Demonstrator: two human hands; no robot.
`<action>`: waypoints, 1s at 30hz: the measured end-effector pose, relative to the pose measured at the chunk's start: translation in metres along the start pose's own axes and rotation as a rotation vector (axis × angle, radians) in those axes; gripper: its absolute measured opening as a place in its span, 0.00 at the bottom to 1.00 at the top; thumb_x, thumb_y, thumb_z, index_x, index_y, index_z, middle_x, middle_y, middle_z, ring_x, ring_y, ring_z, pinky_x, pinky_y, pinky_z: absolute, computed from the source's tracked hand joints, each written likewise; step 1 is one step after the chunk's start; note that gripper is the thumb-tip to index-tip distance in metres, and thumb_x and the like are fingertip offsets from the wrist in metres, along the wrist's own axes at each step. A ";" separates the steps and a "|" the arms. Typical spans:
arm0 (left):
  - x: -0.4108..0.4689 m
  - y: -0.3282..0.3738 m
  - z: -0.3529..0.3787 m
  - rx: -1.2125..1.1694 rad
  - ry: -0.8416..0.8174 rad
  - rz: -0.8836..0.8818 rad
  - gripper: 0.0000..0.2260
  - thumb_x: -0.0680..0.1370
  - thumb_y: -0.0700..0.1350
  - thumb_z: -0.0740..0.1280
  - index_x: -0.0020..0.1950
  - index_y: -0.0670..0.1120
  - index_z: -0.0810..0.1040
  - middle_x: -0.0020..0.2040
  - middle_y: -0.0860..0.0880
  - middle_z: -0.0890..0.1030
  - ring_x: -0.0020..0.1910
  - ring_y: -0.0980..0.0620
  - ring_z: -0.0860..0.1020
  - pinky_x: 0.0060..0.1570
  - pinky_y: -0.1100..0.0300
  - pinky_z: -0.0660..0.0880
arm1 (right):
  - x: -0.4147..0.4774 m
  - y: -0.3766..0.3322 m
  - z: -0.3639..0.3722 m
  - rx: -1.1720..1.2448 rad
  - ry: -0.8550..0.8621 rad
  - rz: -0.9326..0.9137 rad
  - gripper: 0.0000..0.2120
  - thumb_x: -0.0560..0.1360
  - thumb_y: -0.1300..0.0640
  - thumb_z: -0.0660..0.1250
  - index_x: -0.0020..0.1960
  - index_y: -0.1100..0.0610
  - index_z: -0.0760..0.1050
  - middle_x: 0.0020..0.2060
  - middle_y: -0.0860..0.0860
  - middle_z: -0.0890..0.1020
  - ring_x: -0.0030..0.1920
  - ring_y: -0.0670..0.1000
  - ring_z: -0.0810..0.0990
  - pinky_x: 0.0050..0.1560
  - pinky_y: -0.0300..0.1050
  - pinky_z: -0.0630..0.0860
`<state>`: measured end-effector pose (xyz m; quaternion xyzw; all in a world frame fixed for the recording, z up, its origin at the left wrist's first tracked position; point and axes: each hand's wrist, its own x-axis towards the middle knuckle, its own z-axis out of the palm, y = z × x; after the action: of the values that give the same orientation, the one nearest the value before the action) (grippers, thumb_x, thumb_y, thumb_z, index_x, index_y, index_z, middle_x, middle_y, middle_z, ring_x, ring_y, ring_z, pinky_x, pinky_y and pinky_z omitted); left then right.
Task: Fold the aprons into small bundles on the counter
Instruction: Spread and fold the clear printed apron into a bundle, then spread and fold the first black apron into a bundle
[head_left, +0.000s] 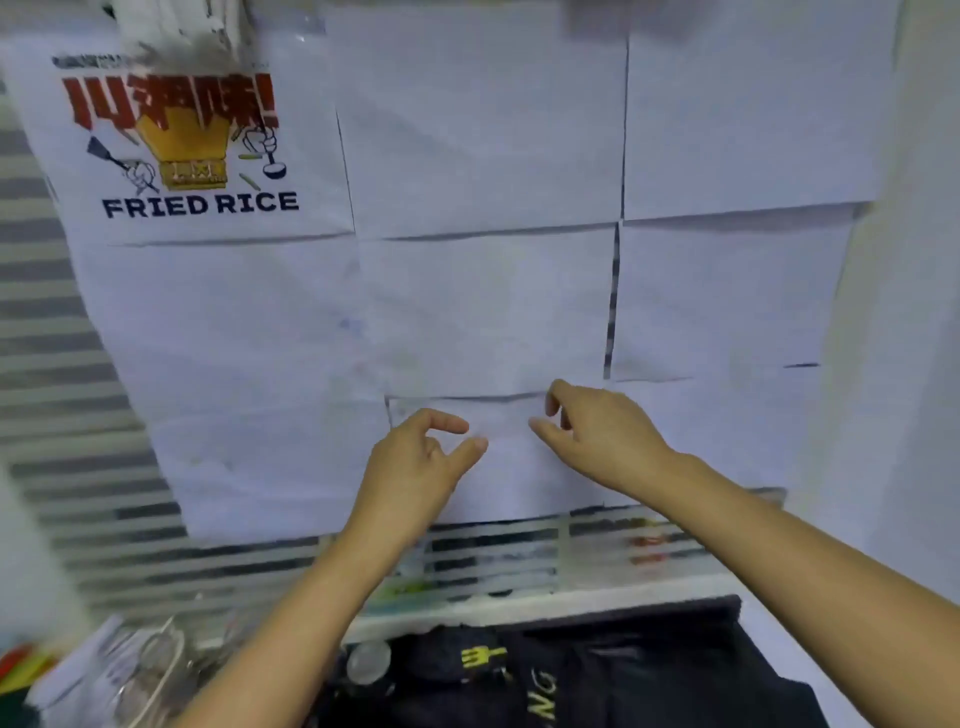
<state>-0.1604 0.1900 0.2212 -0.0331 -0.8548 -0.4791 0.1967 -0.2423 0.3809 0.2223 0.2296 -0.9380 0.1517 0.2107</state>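
Curling loosely, the fingers (448, 422) of the left hand (410, 467) grasp nothing that shows: forefinger and thumb bend toward each other with a gap between their tips. The right hand (602, 441), just beside it at centre frame, has much the same pose, with the forefinger hooked downward and the thumb stretched toward the left hand. It also holds nothing visible.

Both hands are raised in front of a small sheet of paper (498, 418) on the wall. Whether any fingertip touches it cannot be told. Two bare forearms run from the hands down to the lower edge of the frame.

Around the small sheet, larger white paper sheets (483, 156) cover the wall in rows, with dark slits between some of them. In the upper left of the frame hangs a poster (197, 156) with red characters, a yellow crown-like drawing and the words "FRIED RICE". Striped frosted glass (52, 312) shows along the left edge and below the sheets.

At bottom centre, well apart from both hands, a dark apron (639, 675) lies rumpled on the counter (769, 636). It has a yellow fork mark and pale lettering on its upper side. A round clear lid (369, 662) sits at its left edge. Farther left, in the lower left corner, is a blurred heap of clear plastic (150, 667).
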 end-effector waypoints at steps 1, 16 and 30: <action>-0.009 -0.021 0.000 0.030 -0.051 -0.039 0.07 0.74 0.52 0.71 0.48 0.51 0.77 0.32 0.53 0.78 0.41 0.54 0.80 0.40 0.66 0.72 | -0.011 0.002 0.019 -0.006 -0.089 0.014 0.13 0.79 0.49 0.60 0.56 0.58 0.68 0.50 0.52 0.74 0.45 0.51 0.69 0.40 0.45 0.66; -0.219 -0.297 0.041 0.474 -0.599 -0.825 0.39 0.69 0.61 0.73 0.74 0.51 0.60 0.76 0.45 0.54 0.75 0.40 0.55 0.70 0.39 0.58 | -0.236 -0.018 0.276 0.313 -0.995 0.467 0.49 0.64 0.35 0.74 0.75 0.45 0.52 0.76 0.52 0.42 0.76 0.63 0.40 0.71 0.65 0.56; -0.266 -0.344 0.067 0.002 0.173 -0.957 0.35 0.71 0.44 0.75 0.74 0.41 0.63 0.72 0.40 0.63 0.67 0.42 0.69 0.65 0.54 0.69 | -0.276 -0.057 0.330 0.000 -0.870 0.410 0.22 0.84 0.54 0.53 0.76 0.47 0.57 0.78 0.51 0.50 0.77 0.61 0.47 0.72 0.66 0.47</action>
<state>-0.0200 0.0954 -0.1853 0.4038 -0.7551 -0.5159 0.0249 -0.0992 0.3084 -0.1811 0.0821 -0.9651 0.0799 -0.2356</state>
